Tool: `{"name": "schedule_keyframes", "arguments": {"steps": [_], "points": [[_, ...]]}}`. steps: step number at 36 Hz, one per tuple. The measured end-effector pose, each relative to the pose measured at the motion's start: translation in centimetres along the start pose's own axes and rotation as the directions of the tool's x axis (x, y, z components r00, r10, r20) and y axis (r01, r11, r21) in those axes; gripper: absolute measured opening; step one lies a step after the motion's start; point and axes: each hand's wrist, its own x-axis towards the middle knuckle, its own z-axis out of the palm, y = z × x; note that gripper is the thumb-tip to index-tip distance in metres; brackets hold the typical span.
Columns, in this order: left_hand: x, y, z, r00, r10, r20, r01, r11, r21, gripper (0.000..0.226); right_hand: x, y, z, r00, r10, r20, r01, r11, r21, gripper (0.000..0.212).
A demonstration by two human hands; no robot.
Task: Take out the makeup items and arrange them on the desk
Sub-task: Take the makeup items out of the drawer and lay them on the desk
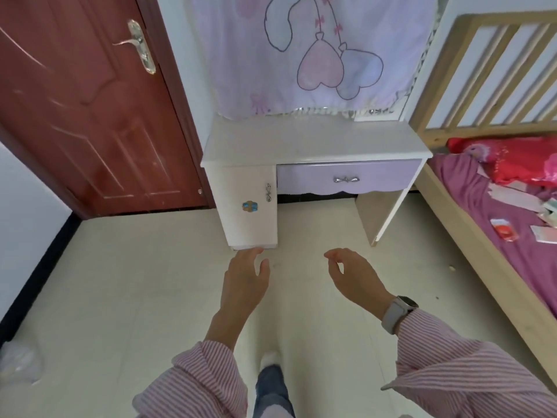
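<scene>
A small white desk [313, 143] stands against the far wall, its top bare. Under the top is a shut lilac drawer [346, 176] with a silver bow handle. To its left is a shut white cabinet door [250, 203] with a blue sticker. No makeup items show on the desk. My left hand [245, 282] and my right hand [351, 274] hang in the air over the floor, well short of the desk, both holding nothing with fingers loosely apart. A pale watch sits on my right wrist.
A red-brown door [90, 110] is shut at the left. A wooden bed [482, 224] with purple bedding, a red pillow and small packets on it lines the right side. A lilac curtain [307, 52] hangs behind the desk. Pale floor tiles lie between me and the desk.
</scene>
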Motion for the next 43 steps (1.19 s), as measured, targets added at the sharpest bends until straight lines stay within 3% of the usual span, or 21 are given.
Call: {"name": "schedule_keyframes", "arguments": {"steps": [9, 16, 22, 28, 36, 43], "points": [[19.6, 2.2, 2.7, 0.986, 0.095, 0.136, -0.095, 0.995, -0.007, 0.034, 15.5, 0.4, -1.3, 0.992, 0.128, -0.004, -0.128, 0.99, -0.058, 0.028], [30.5, 4.3, 10.3, 0.957, 0.139, 0.253, -0.162, 0.984, 0.072, 0.035, 25.2, 6.5, -1.7, 0.975, 0.223, -0.013, -0.223, 0.971, -0.084, 0.029], [40.1, 4.8, 17.9, 0.95, 0.181, 0.256, -0.236, 0.95, 0.205, 0.033, 35.1, 14.2, -0.8, 0.971, 0.237, 0.024, -0.23, 0.96, -0.16, 0.033], [48.4, 5.2, 24.9, 0.95, 0.171, 0.262, -0.256, 0.907, 0.335, 0.043, 44.2, 21.3, 1.3, 0.974, 0.19, 0.124, -0.155, 0.956, -0.25, 0.039], [53.2, 4.0, 29.9, 0.931, 0.126, 0.342, -0.281, 0.845, 0.456, 0.051, 50.3, 27.9, 5.3, 0.969, 0.104, 0.222, 0.01, 0.888, -0.461, 0.049], [53.2, 2.9, 31.4, 0.953, 0.223, 0.203, -0.297, 0.806, 0.511, 0.045, 51.2, 29.2, 8.1, 0.98, 0.02, 0.199, 0.09, 0.843, -0.53, 0.029]]}}
